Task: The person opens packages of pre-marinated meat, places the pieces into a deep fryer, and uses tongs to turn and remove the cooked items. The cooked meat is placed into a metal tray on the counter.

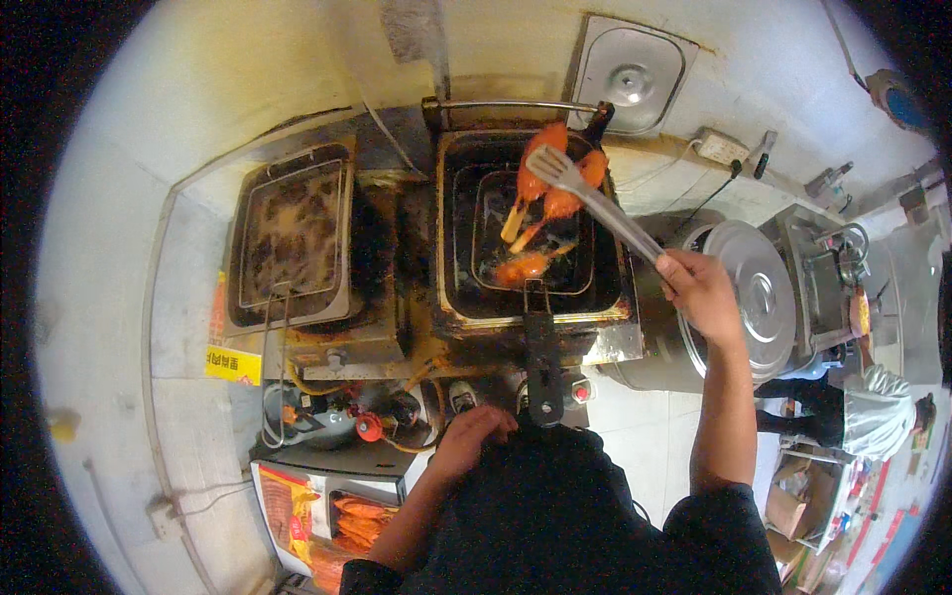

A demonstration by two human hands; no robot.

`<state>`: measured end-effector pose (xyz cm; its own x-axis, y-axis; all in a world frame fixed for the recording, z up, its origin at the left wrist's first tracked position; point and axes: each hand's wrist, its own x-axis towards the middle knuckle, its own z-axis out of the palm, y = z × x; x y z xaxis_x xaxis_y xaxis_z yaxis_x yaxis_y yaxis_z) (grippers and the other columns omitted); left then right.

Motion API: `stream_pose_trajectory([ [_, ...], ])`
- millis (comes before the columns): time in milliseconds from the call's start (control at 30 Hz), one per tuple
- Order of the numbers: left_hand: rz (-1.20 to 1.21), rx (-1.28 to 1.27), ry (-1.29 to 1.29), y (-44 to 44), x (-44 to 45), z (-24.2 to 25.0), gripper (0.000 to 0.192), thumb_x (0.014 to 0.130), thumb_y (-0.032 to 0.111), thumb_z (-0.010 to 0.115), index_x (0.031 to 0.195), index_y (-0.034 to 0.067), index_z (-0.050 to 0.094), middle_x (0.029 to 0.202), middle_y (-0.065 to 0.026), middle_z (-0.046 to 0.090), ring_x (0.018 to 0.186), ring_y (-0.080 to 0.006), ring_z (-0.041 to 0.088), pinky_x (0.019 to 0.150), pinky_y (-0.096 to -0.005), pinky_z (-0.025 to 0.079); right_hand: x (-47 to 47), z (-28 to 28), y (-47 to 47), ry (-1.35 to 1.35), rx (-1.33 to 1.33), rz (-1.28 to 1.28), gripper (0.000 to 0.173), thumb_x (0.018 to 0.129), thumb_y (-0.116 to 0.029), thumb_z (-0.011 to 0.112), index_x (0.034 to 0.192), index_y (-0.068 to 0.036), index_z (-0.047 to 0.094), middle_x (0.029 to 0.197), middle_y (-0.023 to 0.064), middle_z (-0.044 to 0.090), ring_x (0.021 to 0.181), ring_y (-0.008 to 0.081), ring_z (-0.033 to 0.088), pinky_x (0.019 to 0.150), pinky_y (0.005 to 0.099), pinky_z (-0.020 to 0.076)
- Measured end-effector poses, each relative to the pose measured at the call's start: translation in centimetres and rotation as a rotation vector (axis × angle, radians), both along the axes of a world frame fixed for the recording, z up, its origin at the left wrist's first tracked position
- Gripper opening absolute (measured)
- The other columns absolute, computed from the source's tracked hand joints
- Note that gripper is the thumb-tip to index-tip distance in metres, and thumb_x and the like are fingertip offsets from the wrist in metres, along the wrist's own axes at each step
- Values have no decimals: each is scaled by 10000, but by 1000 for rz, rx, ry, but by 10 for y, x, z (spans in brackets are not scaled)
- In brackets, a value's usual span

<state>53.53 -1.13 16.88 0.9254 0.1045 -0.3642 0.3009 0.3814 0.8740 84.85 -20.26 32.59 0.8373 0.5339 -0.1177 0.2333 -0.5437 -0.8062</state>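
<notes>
My right hand (699,290) grips the handle end of metal kitchen tongs (610,212). The slotted tip of the tongs lies over orange-red skewered pieces of food (547,175) at the back right of a square deep fryer (446,230). Another orange piece (523,268) lies lower in its wire basket (483,178), close to the basket's black handle (541,357). My left hand (476,439) is held in front of my body, left of that handle, with nothing visible in it. Whether its fingers are apart is unclear.
A second fryer (242,245) with a wire basket in dark, foamy oil stands at the left. Below it are a gas cylinder (335,424) and hoses. A large lidded steel pot (751,297) stands at the right. A person (877,416) in a light top is at the far right.
</notes>
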Motion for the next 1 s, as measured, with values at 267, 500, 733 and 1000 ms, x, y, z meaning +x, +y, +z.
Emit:
stream_pose_trajectory([
  [267, -24, 58, 84, -3, 6, 2, 189, 971, 158, 525, 1033, 27, 646, 956, -43, 648, 850, -119, 567, 812, -266, 465, 0, -26, -2, -73, -140, 25, 361, 958, -315, 584, 827, 18, 624, 567, 33, 484, 547, 112, 468, 517, 323, 385],
  [500, 5, 67, 130, -1, 5, 6, 200, 978, 193, 540, 1022, 33, 652, 837, -12, 602, 807, -104, 544, 779, -250, 444, -3, 5, 1, -15, -24, -65, 353, 952, -319, 594, 798, -9, 659, 562, 9, 509, 536, 100, 463, 510, 298, 373],
  [733, 47, 53, 120, -2, 8, 14, 200, 980, 208, 547, 1006, 41, 654, 839, -7, 604, 801, -103, 544, 765, -253, 445, -5, -23, -2, -74, -153, -35, 367, 965, -326, 593, 801, 0, 634, 577, 9, 509, 536, 86, 451, 501, 291, 364],
  [1000, 146, 99, 198, -15, 3, 12, 188, 975, 216, 570, 981, 44, 644, 869, -9, 631, 797, -102, 550, 747, -254, 451, 6, -3, -7, -61, 7, -18, 358, 976, -321, 591, 772, -29, 627, 594, -34, 495, 548, 61, 438, 504, 254, 351],
])
